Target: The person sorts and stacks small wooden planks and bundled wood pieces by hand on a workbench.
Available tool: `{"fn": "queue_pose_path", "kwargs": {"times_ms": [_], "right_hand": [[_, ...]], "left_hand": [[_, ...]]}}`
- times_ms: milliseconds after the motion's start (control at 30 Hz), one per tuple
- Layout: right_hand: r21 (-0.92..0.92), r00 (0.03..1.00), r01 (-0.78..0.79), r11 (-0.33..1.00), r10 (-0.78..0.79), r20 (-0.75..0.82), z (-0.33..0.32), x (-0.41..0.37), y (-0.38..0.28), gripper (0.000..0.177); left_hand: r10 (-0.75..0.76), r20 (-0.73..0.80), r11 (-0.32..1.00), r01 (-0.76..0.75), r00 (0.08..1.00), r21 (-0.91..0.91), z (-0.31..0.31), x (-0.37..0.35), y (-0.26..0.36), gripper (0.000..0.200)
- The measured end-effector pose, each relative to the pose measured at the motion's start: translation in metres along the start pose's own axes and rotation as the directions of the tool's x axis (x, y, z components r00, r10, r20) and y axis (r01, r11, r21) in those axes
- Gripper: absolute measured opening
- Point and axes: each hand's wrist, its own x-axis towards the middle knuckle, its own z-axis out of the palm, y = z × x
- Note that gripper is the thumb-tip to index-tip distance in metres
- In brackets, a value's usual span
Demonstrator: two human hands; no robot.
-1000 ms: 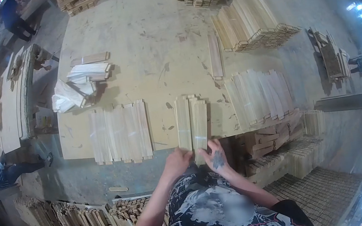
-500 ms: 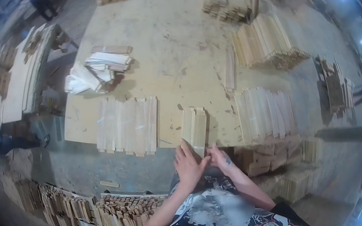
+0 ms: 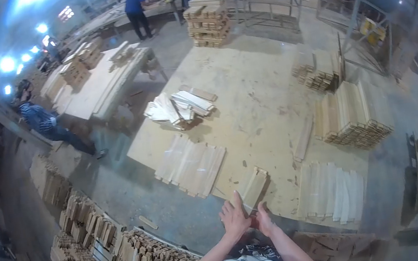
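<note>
A small stack of pale wooden slats (image 3: 254, 186) lies at the near edge of the large table, its long side pointing away from me. At the near left end of this stack is my left hand (image 3: 235, 218), fingers stretched out and apart, the index finger along the wood. My right hand (image 3: 263, 219) is at the near right end, with its thumb raised and apart; its other fingers are partly hidden. Both hands touch or nearly touch the stack's near end. To the left lies a row of slats (image 3: 191, 165), to the right another row of slats (image 3: 331, 193).
A loose pile of white-faced slats (image 3: 179, 109) lies farther back on the table (image 3: 252, 91). Taller slat stacks (image 3: 352, 114) stand at right. Bundled wood pieces (image 3: 147, 258) stand on the floor at lower left. A person (image 3: 48, 122) is at left; others are at the back.
The view has tilted up and turned, showing more of the far room and people. Both hands stay at the near end of the small slat stack.
</note>
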Motion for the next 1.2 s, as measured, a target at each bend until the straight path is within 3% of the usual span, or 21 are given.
{"fn": "queue_pose_path", "kwargs": {"times_ms": [200,267,333,400,500,567,667,800,900,933,1000,1100,1200], "right_hand": [[0.132,0.975,0.02,0.991,-0.048,0.215,0.009,0.011,0.005,0.087],[0.131,0.975,0.11,0.985,-0.132,0.178,0.027,0.011,0.004,0.086],[0.147,0.968,0.134,0.98,-0.161,0.191,0.06,-0.01,-0.015,0.08],[0.127,0.956,0.124,0.984,-0.153,0.249,0.074,-0.01,-0.013,0.078],[0.156,0.948,0.164,0.974,-0.199,0.249,0.111,0.009,-0.003,0.071],[0.122,0.933,0.216,0.969,-0.241,0.267,0.162,0.022,-0.011,0.067],[0.011,0.927,0.35,0.937,-0.348,0.141,0.261,0.04,-0.017,0.062],[-0.009,0.867,0.472,0.881,-0.463,0.184,0.382,0.078,-0.018,0.068],[-0.075,0.739,0.659,0.748,-0.626,0.249,0.459,0.11,-0.018,0.074],[-0.08,0.709,0.688,0.721,-0.646,0.283,0.482,0.119,-0.018,0.078],[-0.09,0.644,0.746,0.66,-0.679,0.353,0.523,0.137,-0.02,0.085],[-0.105,0.551,0.81,0.576,-0.689,0.471,0.572,0.165,-0.019,0.095],[-0.097,0.491,0.834,0.543,-0.65,0.58,0.599,0.207,-0.027,0.102]], "left_hand": [[0.029,0.127,0.998,-0.022,0.991,-0.057,-0.032,-0.009,-0.025,0.121],[0.037,0.169,0.995,-0.02,0.985,-0.101,-0.041,-0.02,-0.04,0.119],[0.04,0.259,0.945,0.048,0.965,-0.325,-0.056,-0.025,-0.062,0.118],[0.087,0.382,0.811,0.157,0.92,-0.563,-0.068,-0.024,-0.092,0.113],[0.354,0.31,0.45,0.13,0.882,-0.883,-0.093,-0.029,-0.14,0.112],[0.373,0.238,0.439,0.055,0.897,-0.897,-0.119,-0.03,-0.174,0.11],[0.387,0.178,0.46,-0.022,0.905,-0.888,-0.183,-0.02,-0.228,0.11],[0.35,0.13,0.527,-0.08,0.928,-0.846,-0.26,-0.003,-0.316,0.111],[0.242,0.021,0.324,-0.061,0.97,-0.944,-0.288,-0.002,-0.384,0.103],[0.131,-0.059,0.07,-0.068,0.99,-0.995,-0.291,0.0,-0.396,0.1],[-0.131,-0.118,-0.428,-0.163,0.984,-0.889,-0.299,0.008,-0.409,0.101],[-0.226,-0.104,-0.441,-0.197,0.968,-0.876,-0.336,0.039,-0.418,0.111],[-0.222,-0.13,-0.45,-0.22,0.966,-0.866,-0.359,0.079,-0.441,0.112]]}}
